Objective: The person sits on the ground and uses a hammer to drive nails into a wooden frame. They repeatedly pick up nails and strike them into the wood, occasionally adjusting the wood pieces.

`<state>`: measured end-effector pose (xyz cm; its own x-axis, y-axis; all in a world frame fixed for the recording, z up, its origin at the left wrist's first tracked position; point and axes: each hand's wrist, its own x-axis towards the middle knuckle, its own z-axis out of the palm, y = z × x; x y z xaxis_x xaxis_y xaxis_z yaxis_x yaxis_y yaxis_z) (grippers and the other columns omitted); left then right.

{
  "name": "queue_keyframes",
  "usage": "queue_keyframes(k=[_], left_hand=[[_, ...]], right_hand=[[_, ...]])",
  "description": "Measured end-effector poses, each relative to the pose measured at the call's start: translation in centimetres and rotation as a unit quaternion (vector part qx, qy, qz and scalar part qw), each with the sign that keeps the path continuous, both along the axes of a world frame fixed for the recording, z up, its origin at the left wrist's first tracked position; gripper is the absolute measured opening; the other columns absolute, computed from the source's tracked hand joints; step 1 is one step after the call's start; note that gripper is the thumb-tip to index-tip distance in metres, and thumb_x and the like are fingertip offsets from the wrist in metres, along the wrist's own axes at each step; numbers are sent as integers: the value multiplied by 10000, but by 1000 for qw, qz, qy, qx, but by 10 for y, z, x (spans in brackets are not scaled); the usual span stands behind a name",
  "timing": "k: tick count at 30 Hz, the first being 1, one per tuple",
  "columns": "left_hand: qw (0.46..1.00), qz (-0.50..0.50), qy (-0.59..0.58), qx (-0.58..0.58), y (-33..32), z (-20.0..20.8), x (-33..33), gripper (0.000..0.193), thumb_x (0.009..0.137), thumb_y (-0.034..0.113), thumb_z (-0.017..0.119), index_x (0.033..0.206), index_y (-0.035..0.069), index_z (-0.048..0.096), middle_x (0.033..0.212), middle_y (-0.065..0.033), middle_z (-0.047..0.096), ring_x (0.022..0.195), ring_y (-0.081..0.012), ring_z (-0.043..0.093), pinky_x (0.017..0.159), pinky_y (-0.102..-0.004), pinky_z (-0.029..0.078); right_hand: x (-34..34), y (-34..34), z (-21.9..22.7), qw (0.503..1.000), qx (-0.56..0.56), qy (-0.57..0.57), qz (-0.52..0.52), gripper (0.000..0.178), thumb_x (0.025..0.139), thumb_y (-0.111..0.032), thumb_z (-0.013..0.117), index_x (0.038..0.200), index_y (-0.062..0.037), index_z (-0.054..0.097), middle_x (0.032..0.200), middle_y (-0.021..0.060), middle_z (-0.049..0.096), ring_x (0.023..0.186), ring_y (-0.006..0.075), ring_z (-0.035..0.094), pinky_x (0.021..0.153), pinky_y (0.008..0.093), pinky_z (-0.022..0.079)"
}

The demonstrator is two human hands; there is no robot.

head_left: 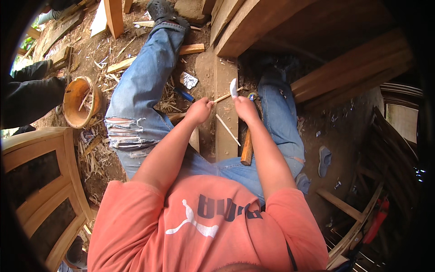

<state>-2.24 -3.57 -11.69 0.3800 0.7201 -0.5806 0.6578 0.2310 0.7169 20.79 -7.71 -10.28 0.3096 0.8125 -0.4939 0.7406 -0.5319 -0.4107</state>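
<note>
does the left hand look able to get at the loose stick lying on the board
Likely yes: the loose stick lies near the left hand with nothing covering it, though that hand now pinches another stick.

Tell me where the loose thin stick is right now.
In the head view, the loose thin stick lies near the centre, on the wooden plank, just left of a wooden handle.
</note>
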Motion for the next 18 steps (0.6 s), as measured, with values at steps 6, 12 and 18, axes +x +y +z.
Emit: queue_keyframes(k=[6,12,18], left_hand=[[1000,2,-6,3,0,2,0,393,1049,393,558,1132,23,660,1095,-230,706,1055,-388,669,912,-459,500],[999,-6,-15,31,-5,-7,3,402,1041,404,569,1109,20,669,1081,-244,705,1034,-406,673,902,-476,510],[999,-2,18,35,-13,-5,3,401,1029,407,526,1166,76,706,1148,-211,715,1073,-396,677,930,-493,537]], right_hand=[[-10,-4,8,1000,-20,-8,6,480,1044,-439,463,1047,-29,713,1039,250,715,1023,455,670,902,516,514],[3,-13,12,998,61,-31,5,474,1059,-399,452,1024,-13,724,1033,275,698,1037,477,659,871,544,520],[-2,-55,10,988,123,32,-86,467,1032,-418,554,1137,13,701,1078,289,696,1033,465,667,887,496,512]])
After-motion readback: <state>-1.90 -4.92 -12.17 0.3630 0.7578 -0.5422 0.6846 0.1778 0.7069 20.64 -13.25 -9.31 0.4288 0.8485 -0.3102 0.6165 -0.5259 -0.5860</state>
